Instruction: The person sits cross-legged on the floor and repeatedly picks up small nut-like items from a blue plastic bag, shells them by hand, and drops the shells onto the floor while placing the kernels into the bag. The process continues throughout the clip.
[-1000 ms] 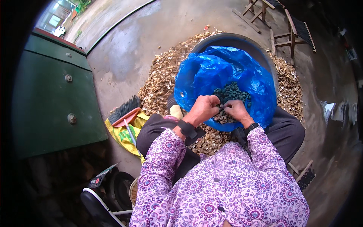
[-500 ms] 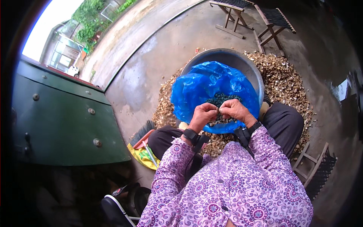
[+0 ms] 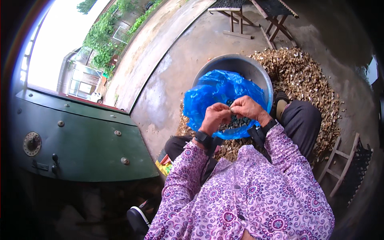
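Observation:
My left hand [image 3: 215,117] and my right hand [image 3: 249,109] meet fingertip to fingertip, both closed in a pinch. Whatever sits between the fingertips is too small to make out. Just beneath them, a crumpled blue plastic bag [image 3: 200,97] lies spread in a wide grey basin [image 3: 259,73]. Small dark roundish pieces [image 3: 237,124] lie in the bag, partly hidden by my hands. Dark bands circle both my wrists.
Brown shell pieces [image 3: 296,70] cover the floor around the basin, heaped mostly to the right. Folding stools [image 3: 276,24] stand beyond, and another [image 3: 346,164] lies at the right. A green metal panel [image 3: 88,148] is on the left, near a yellow bag [image 3: 163,168].
The whole view has shifted and turned slightly, showing more of the green panel. My hands stay pinched together over the bag, with the left wrist bent a little differently.

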`<state>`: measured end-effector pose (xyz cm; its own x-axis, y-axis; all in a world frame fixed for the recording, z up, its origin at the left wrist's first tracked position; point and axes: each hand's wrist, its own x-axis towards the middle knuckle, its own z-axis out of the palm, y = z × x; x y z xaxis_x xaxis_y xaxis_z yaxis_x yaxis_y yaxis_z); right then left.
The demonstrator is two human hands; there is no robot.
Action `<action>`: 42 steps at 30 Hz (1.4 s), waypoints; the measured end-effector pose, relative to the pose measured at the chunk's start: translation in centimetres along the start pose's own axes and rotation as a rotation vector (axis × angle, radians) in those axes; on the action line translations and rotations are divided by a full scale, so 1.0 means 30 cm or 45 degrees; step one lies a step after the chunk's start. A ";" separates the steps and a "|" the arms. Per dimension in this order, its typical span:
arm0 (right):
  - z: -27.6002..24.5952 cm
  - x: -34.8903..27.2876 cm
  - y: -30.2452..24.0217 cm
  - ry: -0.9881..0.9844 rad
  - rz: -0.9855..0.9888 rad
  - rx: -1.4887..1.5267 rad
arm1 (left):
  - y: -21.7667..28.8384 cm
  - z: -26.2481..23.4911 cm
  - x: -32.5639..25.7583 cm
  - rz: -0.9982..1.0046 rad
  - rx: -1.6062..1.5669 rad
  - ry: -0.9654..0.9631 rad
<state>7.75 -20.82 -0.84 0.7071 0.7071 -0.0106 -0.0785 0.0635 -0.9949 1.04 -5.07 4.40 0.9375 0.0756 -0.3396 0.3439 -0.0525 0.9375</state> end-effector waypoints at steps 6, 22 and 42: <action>-0.030 -0.004 -0.034 -0.031 -0.111 -0.079 | 0.132 0.045 -0.023 -0.036 0.240 -0.059; 0.006 0.000 -0.092 -0.026 -0.164 -0.210 | 0.168 0.001 -0.017 -0.077 0.360 -0.127; 0.096 0.056 -0.037 0.277 -0.350 -0.487 | 0.128 -0.008 -0.011 -0.018 0.352 0.116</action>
<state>7.00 -17.67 0.55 0.7983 0.5351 0.2764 0.3646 -0.0641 -0.9289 2.04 -5.05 8.13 0.9282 0.1665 -0.3327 0.3700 -0.3190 0.8725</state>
